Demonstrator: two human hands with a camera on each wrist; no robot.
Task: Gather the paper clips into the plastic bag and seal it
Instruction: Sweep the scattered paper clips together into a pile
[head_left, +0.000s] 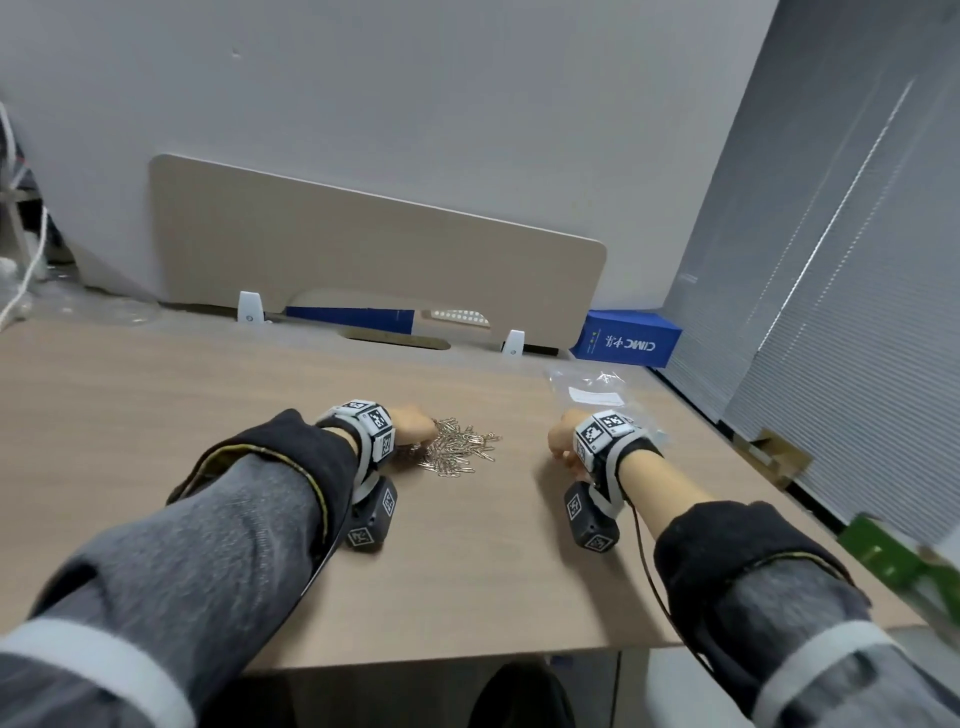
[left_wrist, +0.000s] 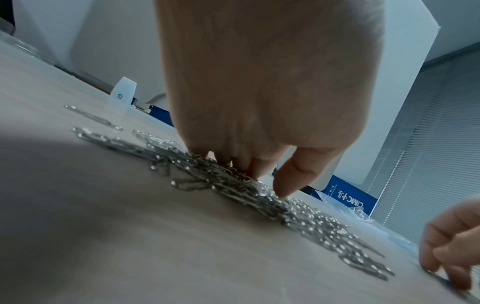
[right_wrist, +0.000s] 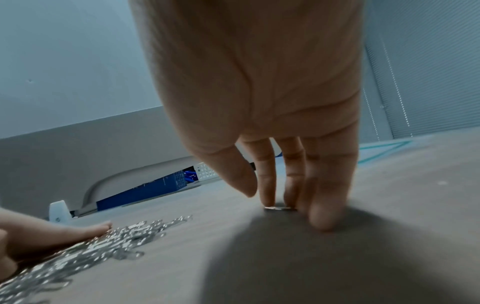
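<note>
A heap of silver paper clips (head_left: 460, 448) lies on the table (head_left: 156, 395), a little left of the middle. The left hand (head_left: 413, 423) is down on the heap's left edge, its fingertips (left_wrist: 235, 162) dug in among the clips and the thumb touching them; whether its grip has closed on any I cannot tell. The right hand (head_left: 563, 439) stands apart to the right, its straight fingers (right_wrist: 267, 185) pressing a single stray clip (right_wrist: 279, 208) against the table. The clear plastic bag (head_left: 597, 392) lies flat just beyond the right wrist, near a blue box (head_left: 626, 338).
</note>
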